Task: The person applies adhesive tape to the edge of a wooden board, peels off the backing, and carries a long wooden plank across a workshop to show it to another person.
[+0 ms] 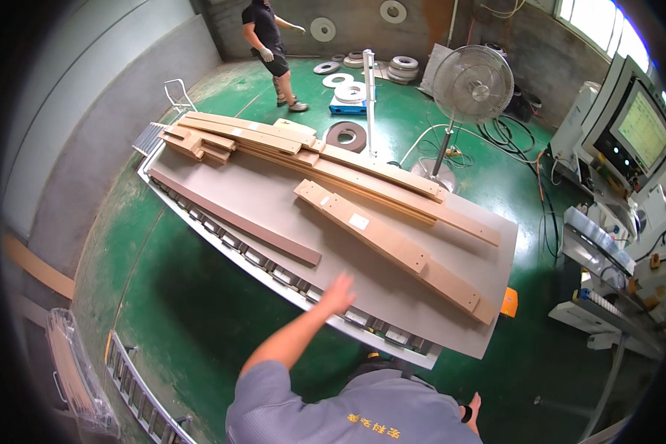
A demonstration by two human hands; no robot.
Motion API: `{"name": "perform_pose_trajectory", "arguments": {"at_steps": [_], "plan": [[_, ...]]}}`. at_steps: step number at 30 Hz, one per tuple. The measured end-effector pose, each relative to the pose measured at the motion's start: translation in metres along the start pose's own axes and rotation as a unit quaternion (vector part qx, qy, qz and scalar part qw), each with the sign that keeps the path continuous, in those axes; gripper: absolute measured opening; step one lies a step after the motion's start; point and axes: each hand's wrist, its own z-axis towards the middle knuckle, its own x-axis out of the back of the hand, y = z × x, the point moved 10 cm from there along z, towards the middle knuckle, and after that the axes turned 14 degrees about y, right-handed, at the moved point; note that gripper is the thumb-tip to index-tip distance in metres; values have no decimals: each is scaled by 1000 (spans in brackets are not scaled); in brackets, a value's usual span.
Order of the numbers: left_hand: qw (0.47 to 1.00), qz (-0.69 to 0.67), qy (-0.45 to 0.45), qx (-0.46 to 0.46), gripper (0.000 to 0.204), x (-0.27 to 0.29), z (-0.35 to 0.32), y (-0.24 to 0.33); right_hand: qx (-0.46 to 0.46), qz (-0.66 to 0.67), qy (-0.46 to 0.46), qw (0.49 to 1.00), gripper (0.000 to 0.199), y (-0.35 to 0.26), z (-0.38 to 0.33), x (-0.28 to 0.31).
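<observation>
My left hand (337,294) reaches over the near edge of a long grey board (288,185) on a roller table (263,268). It looks open and holds nothing I can see, though its fingers are somewhat blurred. Just beyond it lies the near end of a narrow brown strip (237,219). To its right, a stack of light brown panels (377,226) with small holes and a white label rests slantwise on the board. My right hand (473,411) hangs low beside my body, a dark band at its wrist. It touches nothing visible, and its fingers are unclear.
More long panels (311,159) lie along the board's far side. Beyond stand a pedestal fan (472,85) and several rolls of edge banding (345,136). A machine with a screen (640,126) is at right, a ladder (144,396) at lower left. Another person (270,48) stands far off.
</observation>
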Motion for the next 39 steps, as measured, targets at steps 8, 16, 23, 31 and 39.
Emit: {"name": "perform_pose_trajectory", "arguments": {"at_steps": [8,16,23,31,39], "plan": [[805,-115,-432,390,53,-112,-518,-84,-154,437,-234,855,73,-229,222,-103],[645,-271,201,685,15,39,-619,-135,460,370,-622,515,58,-676,59,32],[670,-365,53,644,22,-40,-634,-100,232,76,-591,769,75,-679,73,-239],[714,-290,20,637,28,-47,-783,-184,445,56,-422,788,61,-770,17,-309],[436,-524,302,666,24,12,-801,-353,384,-13,-132,914,74,-801,137,-341]]}}
